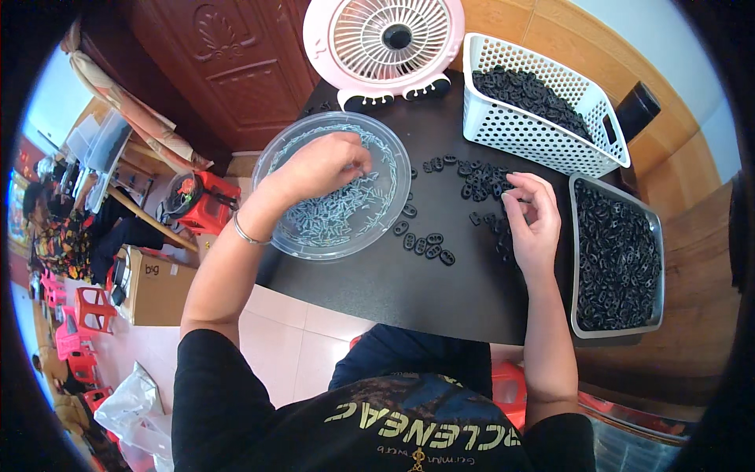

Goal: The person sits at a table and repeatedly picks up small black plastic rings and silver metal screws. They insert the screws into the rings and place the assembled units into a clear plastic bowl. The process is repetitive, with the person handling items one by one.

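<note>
My left hand (pixel 334 165) is over a round clear plastic tub (pixel 395 145). Its fingers are curled together, and what they hold, if anything, is hidden. Many small grey-blue rod-like pieces (pixel 326 216) lie in the tub; their exact kind is too small to tell. On the dark table, my right hand (pixel 535 216) is beside a loose pile of black oval pieces with holes (pixel 476 185). Thumb and fingers are bent toward each other there, and I cannot make out what is between them. Several more black oval pieces (pixel 425 245) lie in a group between the hands.
At the back stands a pink fan (pixel 314 35). A white perforated basket (pixel 503 130) of black pieces is at the back right. A grey tray (pixel 578 315) full of black oval pieces lies right of my right hand. The dark tabletop (pixel 354 287) ends before my lap.
</note>
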A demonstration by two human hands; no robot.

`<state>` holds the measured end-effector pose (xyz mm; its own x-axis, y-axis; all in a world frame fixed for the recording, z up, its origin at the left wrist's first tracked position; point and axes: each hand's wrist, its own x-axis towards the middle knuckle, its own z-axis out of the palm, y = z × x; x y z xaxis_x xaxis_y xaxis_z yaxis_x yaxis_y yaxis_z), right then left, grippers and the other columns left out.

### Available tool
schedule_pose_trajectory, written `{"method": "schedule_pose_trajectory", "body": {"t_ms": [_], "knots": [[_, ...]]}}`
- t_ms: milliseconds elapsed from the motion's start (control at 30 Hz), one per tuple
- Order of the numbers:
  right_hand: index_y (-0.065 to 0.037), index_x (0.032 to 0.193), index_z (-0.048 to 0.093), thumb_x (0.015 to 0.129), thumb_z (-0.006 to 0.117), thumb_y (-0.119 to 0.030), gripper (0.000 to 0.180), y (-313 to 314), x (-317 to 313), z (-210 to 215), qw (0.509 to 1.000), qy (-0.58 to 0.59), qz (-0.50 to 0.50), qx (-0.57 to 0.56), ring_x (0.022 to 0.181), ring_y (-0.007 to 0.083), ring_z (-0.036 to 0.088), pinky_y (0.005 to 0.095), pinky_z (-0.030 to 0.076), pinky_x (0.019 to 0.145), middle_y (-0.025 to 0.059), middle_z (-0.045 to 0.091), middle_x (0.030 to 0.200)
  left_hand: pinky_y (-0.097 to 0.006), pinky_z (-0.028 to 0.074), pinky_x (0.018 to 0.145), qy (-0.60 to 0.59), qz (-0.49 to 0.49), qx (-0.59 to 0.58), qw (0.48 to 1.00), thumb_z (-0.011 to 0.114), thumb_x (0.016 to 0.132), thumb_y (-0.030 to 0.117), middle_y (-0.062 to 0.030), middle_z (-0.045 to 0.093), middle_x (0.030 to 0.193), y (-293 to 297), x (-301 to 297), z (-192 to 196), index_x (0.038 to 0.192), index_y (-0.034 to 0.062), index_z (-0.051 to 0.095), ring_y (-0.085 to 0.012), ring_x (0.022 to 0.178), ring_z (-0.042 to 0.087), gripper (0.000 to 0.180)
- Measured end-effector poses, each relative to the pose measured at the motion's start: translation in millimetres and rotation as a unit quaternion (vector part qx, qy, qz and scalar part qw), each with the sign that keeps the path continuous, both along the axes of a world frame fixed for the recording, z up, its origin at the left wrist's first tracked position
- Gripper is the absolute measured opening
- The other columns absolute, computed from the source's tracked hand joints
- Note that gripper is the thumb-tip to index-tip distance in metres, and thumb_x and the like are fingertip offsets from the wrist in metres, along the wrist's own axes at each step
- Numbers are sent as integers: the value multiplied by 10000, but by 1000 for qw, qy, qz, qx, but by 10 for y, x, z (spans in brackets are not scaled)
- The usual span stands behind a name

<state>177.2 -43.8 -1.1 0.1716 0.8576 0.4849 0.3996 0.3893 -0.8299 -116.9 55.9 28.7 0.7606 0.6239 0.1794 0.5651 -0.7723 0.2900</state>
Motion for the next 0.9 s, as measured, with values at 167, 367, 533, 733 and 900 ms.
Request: {"method": "schedule_pose_trajectory", "body": {"t_ms": [167,367,533,733,900], "knots": [[-27,956,587,751,578,45,217,0,25,-19,1000,-7,2,-4,771,95,542,201,458,624,66,503,1019,-369,444,697,8,26,38,999,621,674,52,-99,564,766,3,110,-30,772,44,605,-279,781,559,99],[-27,952,586,749,584,40,214,2,42,-23,1000,-2,-8,-6,740,92,544,198,456,598,65,505,1009,-380,459,657,19,46,80,996,608,649,53,-102,570,750,18,197,-115,721,42,598,-291,740,569,73],[-24,933,591,729,608,29,211,21,68,-45,1000,4,-12,-18,697,94,549,204,455,582,62,560,912,-383,460,634,71,70,96,990,601,607,62,-98,570,736,15,303,-97,694,53,585,-290,718,569,90],[-46,849,601,701,634,-15,155,-36,73,37,981,-157,27,-107,642,139,582,246,463,579,65,604,766,-340,450,581,84,46,71,993,596,566,41,-112,566,700,149,227,-8,685,30,537,-276,645,554,133],[-62,820,578,704,643,-112,142,-16,-52,115,938,-325,46,-114,775,250,585,356,466,671,86,598,788,-259,446,573,-145,43,-115,982,552,631,-24,-66,542,634,92,350,105,633,18,477,-147,599,544,86]]}}
